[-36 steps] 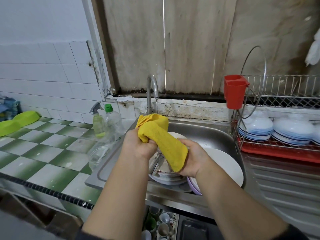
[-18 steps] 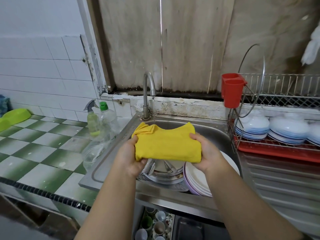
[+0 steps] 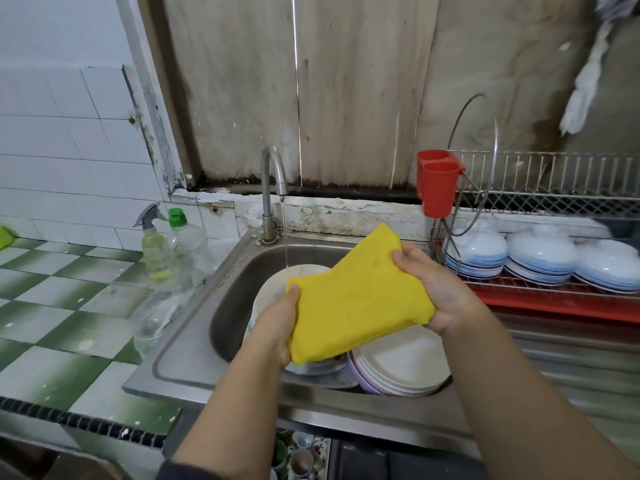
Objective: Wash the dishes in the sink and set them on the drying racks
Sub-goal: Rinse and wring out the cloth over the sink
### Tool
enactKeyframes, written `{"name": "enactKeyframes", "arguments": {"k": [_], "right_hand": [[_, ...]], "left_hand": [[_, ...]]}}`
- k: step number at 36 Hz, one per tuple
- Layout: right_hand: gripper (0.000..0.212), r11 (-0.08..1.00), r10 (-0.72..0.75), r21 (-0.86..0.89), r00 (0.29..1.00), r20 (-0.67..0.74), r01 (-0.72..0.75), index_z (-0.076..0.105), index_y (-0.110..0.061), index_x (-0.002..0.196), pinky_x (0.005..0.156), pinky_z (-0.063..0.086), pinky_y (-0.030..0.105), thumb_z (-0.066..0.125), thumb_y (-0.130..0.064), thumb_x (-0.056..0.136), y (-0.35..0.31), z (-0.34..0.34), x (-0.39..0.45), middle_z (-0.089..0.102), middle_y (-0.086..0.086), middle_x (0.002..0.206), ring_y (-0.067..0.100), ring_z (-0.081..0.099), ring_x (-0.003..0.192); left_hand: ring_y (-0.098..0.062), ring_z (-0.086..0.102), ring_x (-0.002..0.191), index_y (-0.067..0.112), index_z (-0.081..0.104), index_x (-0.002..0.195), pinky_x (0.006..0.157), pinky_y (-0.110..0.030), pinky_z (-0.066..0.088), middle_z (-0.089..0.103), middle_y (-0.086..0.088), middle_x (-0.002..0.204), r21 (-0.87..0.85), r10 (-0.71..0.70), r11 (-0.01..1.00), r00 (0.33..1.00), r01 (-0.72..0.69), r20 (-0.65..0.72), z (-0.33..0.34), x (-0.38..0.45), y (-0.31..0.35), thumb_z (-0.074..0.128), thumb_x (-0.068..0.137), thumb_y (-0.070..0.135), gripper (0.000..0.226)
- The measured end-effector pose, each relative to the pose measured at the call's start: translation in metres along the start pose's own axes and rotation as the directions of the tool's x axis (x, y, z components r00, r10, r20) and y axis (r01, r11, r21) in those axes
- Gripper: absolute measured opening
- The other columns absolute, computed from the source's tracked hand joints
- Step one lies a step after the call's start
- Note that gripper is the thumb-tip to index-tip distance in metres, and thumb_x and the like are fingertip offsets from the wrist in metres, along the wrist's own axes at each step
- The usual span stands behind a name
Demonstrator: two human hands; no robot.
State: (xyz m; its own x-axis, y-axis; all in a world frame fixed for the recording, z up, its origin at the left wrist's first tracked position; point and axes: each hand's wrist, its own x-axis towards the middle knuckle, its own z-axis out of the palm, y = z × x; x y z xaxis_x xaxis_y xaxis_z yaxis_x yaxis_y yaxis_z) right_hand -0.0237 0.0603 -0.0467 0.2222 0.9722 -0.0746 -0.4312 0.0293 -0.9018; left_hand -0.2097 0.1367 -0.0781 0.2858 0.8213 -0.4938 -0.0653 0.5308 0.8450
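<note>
Both hands over the sink, holding a folded yellow cloth between them, cloth tilted with its right end higher. Left hand grip closed on the cloth's lower-left edge, thumb on top near the corner, fingers hidden under the cloth. Right hand grip closed on the cloth's right side, fingers curled over the upper edge, palm under the lower-right corner. Faucet at the back of the sink is running, a thin stream falls onto a white plate in the basin just left of the cloth; cloth is not under the stream. More dishes in the basin: a stack of white plates below the right hand with a purple rim at the stack's left edge, something metal under the cloth, partly hidden, can't tell what. Left of the sink on the green-and-white tiled surface: spray bottle, clear bottle with green cap, clear glass jar just beside the sink rim. Right of the sink: wire drying rack on a red tray, stacks of upturned white-and-blue bowls on its lower tier, red cup holder hung on its left end. White rag hangs top right.
</note>
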Motion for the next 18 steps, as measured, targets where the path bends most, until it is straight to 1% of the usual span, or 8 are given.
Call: {"name": "enactKeyframes", "arguments": {"k": [3,6,9,12,13,15,16,18], "right_hand": [[0.038,1.000,0.004,0.015,0.999,-0.044,-0.004,0.053,-0.018,0.127,0.066,0.059,0.036,0.054,-0.020,0.089,-0.002,-0.007,-0.003,0.067,0.010,0.110,0.025,0.067,0.090],[0.034,0.997,0.017,0.077,0.996,-0.087,-0.011,0.051,-0.023,0.130,0.064,0.059,0.036,0.047,-0.020,0.096,-0.004,-0.012,-0.005,0.066,0.007,0.110,0.024,0.066,0.091],[0.039,0.983,0.032,0.182,0.997,-0.072,-0.018,0.052,-0.026,0.128,0.061,0.059,0.038,0.052,-0.024,0.089,-0.005,-0.014,-0.007,0.069,0.005,0.108,0.026,0.070,0.086],[0.049,0.953,-0.004,0.302,0.999,-0.032,0.013,0.056,-0.022,0.123,0.063,0.058,0.042,0.056,-0.023,0.075,-0.004,-0.012,-0.010,0.073,0.008,0.099,0.026,0.072,0.080],[0.047,0.948,-0.020,0.317,0.999,-0.026,0.027,0.056,-0.021,0.122,0.063,0.058,0.041,0.055,-0.019,0.075,-0.004,-0.013,-0.011,0.073,0.008,0.097,0.026,0.072,0.079],[0.040,0.949,-0.032,0.314,0.999,-0.020,0.037,0.057,-0.022,0.117,0.059,0.059,0.039,0.047,-0.009,0.081,-0.002,-0.014,-0.012,0.074,0.007,0.092,0.026,0.072,0.075],[0.039,0.952,-0.031,0.303,0.999,-0.024,0.037,0.058,-0.022,0.115,0.058,0.059,0.038,0.040,-0.004,0.086,-0.001,-0.016,-0.012,0.074,0.006,0.090,0.026,0.072,0.075],[0.045,0.960,-0.024,0.278,0.999,-0.034,0.032,0.059,-0.024,0.112,0.059,0.058,0.039,0.029,0.000,0.090,0.003,-0.019,-0.011,0.073,0.006,0.094,0.029,0.069,0.080]], "left_hand": [[-0.028,0.057,0.088,0.006,0.050,0.131,0.072,-0.036,0.045,0.059,-0.018,0.125,-0.042,0.006,0.999,0.999,-0.004,0.043,0.003,0.003,0.000,0.042,0.100,0.039,0.047],[-0.029,0.063,0.080,0.009,0.059,0.108,0.063,-0.037,0.050,0.068,-0.015,0.100,-0.128,-0.017,0.991,0.989,0.036,0.148,0.003,0.000,0.001,0.044,0.099,0.037,0.033],[-0.026,0.071,0.070,0.006,0.065,0.100,0.058,-0.035,0.059,0.073,-0.013,0.084,-0.353,0.060,0.933,0.941,0.066,0.334,0.002,-0.001,0.000,0.042,0.099,0.030,0.033],[-0.029,0.072,0.076,0.000,0.061,0.108,0.063,-0.042,0.057,0.072,-0.019,0.091,-0.471,0.154,0.878,0.881,0.086,0.447,0.001,0.000,-0.003,0.043,0.094,0.015,0.028],[-0.031,0.071,0.080,-0.001,0.059,0.115,0.065,-0.045,0.057,0.071,-0.020,0.096,-0.468,0.167,0.879,0.867,0.085,0.470,0.003,0.000,-0.003,0.054,0.087,0.012,0.031],[-0.033,0.070,0.088,0.003,0.057,0.121,0.068,-0.048,0.058,0.069,-0.021,0.106,-0.476,0.206,0.876,0.834,0.076,0.512,0.003,0.006,-0.004,0.086,0.052,0.006,0.074],[-0.034,0.070,0.090,0.005,0.059,0.118,0.068,-0.049,0.058,0.068,-0.021,0.109,-0.487,0.217,0.869,0.815,0.089,0.537,0.003,0.010,-0.004,0.091,0.033,0.002,0.091],[-0.035,0.069,0.091,0.008,0.061,0.116,0.068,-0.050,0.058,0.068,-0.020,0.111,-0.497,0.246,0.864,0.793,0.081,0.558,0.001,0.017,-0.005,0.091,0.019,-0.003,0.101]]}}
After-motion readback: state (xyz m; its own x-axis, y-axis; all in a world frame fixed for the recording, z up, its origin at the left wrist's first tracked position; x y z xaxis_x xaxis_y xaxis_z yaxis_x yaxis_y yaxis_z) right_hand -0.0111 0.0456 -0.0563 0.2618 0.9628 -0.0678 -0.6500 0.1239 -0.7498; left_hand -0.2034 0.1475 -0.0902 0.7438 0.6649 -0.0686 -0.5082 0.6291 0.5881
